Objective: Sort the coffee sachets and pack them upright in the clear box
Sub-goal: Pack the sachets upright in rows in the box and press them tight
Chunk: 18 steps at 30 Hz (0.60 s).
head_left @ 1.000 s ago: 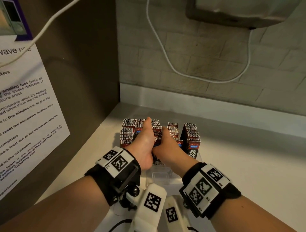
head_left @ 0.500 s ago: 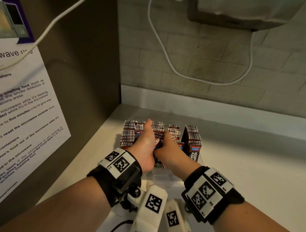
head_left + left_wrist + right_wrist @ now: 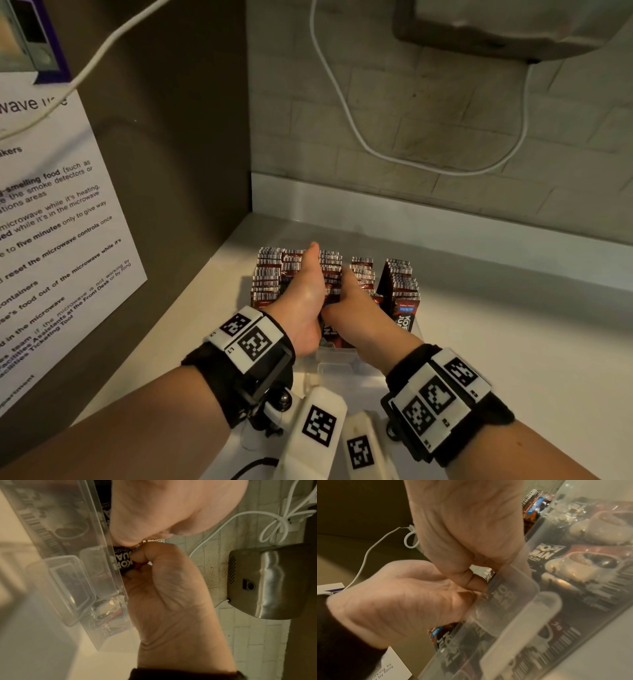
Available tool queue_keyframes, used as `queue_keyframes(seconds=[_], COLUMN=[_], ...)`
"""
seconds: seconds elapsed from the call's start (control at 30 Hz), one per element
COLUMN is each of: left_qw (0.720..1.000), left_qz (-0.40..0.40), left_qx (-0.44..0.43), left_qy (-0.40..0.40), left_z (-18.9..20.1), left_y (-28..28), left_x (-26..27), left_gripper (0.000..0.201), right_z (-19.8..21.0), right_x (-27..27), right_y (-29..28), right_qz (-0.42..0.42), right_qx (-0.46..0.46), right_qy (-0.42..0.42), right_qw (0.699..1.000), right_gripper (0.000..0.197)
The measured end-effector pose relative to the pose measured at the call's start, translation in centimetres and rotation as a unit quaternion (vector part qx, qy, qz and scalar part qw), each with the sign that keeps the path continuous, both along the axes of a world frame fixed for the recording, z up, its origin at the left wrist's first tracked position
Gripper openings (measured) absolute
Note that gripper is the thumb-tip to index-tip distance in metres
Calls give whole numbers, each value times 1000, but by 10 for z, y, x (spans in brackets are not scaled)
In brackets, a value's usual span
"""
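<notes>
A clear plastic box (image 3: 337,361) stands on the white counter, packed with rows of brown coffee sachets (image 3: 269,275) standing upright, barcoded top edges up. Both hands are inside it, side by side in the middle rows. My left hand (image 3: 305,291) reaches deep between the rows, and its thumb (image 3: 145,555) pinches a black-labelled sachet (image 3: 122,559) against the box wall (image 3: 72,550). Touching it on the right, my right hand (image 3: 356,298) curls round sachets (image 3: 488,574) in the neighbouring row. The fingertips of both hands are hidden among the packets.
A dark cabinet side with a printed notice (image 3: 51,222) closes the left. The brick wall behind carries a white cable (image 3: 376,154) and a steel hand dryer (image 3: 513,27). Bare white counter (image 3: 513,342) lies right of the box.
Both hands stay pressed together inside the box; they have shifted only very slightly among the sachets.
</notes>
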<state>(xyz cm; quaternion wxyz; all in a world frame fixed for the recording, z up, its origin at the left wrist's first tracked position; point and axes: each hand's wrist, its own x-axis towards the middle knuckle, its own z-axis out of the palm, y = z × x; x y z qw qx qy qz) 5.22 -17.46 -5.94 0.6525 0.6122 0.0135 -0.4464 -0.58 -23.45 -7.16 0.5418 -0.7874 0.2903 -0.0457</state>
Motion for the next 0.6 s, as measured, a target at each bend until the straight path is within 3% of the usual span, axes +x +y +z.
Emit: queue_keyframes(seconds=[0.23,0.6], left_qw=[1000,999], left_qz=[10,30], left_qx=[-10,-9], left_qy=[4,5], left_z=[2,0], left_y=[2,0], left_x=[2,0], left_gripper=[90,92], right_z=[3,7], right_x=[-1,0], right_y=[1,5], right_qz=[-32,-28], right_qx=[0,22], right_qy=[-10,-9], right_qw=[999,999], right_gripper=[60,60])
